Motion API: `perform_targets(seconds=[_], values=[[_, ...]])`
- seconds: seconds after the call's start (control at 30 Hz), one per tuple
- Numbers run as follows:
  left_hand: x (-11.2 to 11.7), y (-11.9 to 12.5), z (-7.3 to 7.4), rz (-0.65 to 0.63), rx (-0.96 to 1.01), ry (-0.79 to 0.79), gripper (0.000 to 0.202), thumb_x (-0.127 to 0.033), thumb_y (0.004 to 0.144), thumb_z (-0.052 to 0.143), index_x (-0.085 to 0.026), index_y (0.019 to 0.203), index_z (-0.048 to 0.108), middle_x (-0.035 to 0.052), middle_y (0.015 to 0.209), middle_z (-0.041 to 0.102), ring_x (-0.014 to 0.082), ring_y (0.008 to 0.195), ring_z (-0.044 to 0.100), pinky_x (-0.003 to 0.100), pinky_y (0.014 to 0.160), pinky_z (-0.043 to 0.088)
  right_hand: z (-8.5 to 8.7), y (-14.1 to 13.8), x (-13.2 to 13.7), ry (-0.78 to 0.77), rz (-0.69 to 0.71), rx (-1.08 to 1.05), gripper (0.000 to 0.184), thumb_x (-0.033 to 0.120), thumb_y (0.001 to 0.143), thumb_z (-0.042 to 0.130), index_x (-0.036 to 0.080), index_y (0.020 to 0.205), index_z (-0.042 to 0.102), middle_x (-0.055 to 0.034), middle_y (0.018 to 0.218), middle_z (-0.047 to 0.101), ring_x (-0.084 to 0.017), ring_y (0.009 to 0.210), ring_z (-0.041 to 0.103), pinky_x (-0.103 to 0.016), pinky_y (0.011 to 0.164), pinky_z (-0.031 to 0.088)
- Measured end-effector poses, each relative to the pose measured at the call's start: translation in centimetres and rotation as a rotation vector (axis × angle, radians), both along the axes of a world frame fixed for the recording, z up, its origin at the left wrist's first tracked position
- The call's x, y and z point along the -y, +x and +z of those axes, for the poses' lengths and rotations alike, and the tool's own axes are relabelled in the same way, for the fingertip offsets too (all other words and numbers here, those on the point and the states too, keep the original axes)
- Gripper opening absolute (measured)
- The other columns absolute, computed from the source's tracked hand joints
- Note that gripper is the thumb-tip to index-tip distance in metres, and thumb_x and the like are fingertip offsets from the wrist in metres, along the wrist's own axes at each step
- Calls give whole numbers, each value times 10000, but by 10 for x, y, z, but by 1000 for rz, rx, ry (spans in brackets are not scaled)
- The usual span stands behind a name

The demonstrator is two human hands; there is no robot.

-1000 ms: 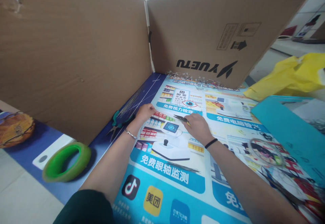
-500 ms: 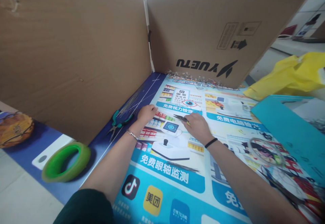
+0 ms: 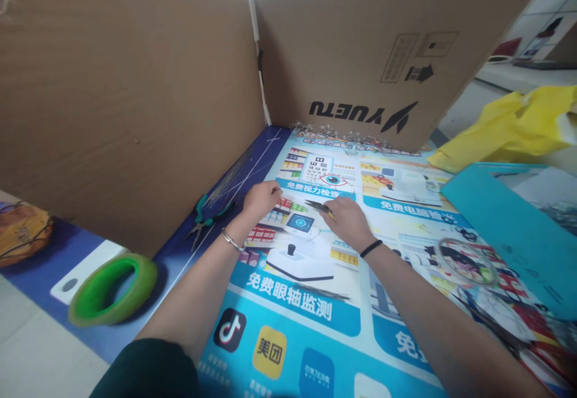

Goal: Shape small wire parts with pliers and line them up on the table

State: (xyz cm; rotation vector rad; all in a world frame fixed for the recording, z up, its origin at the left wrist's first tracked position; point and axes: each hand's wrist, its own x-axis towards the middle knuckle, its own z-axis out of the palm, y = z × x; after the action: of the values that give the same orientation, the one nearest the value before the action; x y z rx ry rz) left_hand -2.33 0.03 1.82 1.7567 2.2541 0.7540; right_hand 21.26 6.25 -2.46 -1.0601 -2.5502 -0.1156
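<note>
My right hand [image 3: 346, 222] rests on the printed poster [image 3: 288, 302] with its fingers closed round small dark pliers [image 3: 318, 206] with a yellow grip; the jaws point left. My left hand [image 3: 260, 197] lies a little to the left, fingers curled in a pinch on something too small to make out, perhaps a thin wire. Teal-handled pliers [image 3: 204, 217] lie on the blue strip just left of my left hand.
Tall cardboard walls [image 3: 135, 85] stand behind and to the left. A green tape roll [image 3: 110, 290] lies at the lower left, a clear tape ring [image 3: 466, 261] and a teal folder [image 3: 509, 229] at the right, a yellow bag [image 3: 505, 127] beyond. Small clear pieces [image 3: 342, 136] line the far wall.
My left hand has slid slightly to the right toward my right hand. The view has tipped a little; my right hand keeps its hold on the pliers.
</note>
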Motion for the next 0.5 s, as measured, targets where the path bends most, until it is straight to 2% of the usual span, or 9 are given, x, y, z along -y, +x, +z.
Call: perform_targets(seconds=[0.1, 0.2, 0.27, 0.37, 0.5], values=[[6, 20, 6, -216, 63, -19, 131, -271, 735, 539, -214, 688, 647, 20, 678, 649, 158, 618, 534, 246, 569, 327, 1, 0, 1, -21, -28, -32, 212, 358, 838, 499, 191, 880, 624, -65, 821, 604, -193, 834, 502, -288, 723, 322], [12, 38, 5, -375, 74, -38, 101, -221, 690, 570, -212, 610, 631, 19, 622, 627, 158, 578, 521, 251, 561, 326, 1, 1, 1, -43, -56, -69, 216, 362, 840, 494, 192, 870, 624, -62, 820, 604, -191, 827, 508, -280, 714, 331], [15, 48, 1, -407, 72, -41, 76, -190, 664, 590, -212, 604, 631, 22, 612, 622, 162, 569, 526, 254, 567, 334, 1, 1, 0, -48, -53, -82, 218, 363, 838, 495, 191, 869, 626, -63, 819, 603, -192, 825, 511, -281, 715, 334], [17, 59, -4, -403, 58, 20, 62, -214, 679, 603, -212, 624, 633, 42, 661, 628, 187, 614, 553, 266, 595, 363, 1, 1, -1, -51, -44, -85, 214, 361, 835, 499, 194, 867, 629, -64, 823, 604, -190, 829, 511, -285, 722, 334], [17, 70, -10, -407, 85, 12, 78, -213, 678, 622, -211, 601, 606, 52, 679, 609, 208, 685, 571, 281, 670, 399, 0, 0, -2, -69, -55, -76, 217, 363, 837, 493, 200, 881, 629, -57, 826, 606, -186, 822, 507, -284, 728, 333]])
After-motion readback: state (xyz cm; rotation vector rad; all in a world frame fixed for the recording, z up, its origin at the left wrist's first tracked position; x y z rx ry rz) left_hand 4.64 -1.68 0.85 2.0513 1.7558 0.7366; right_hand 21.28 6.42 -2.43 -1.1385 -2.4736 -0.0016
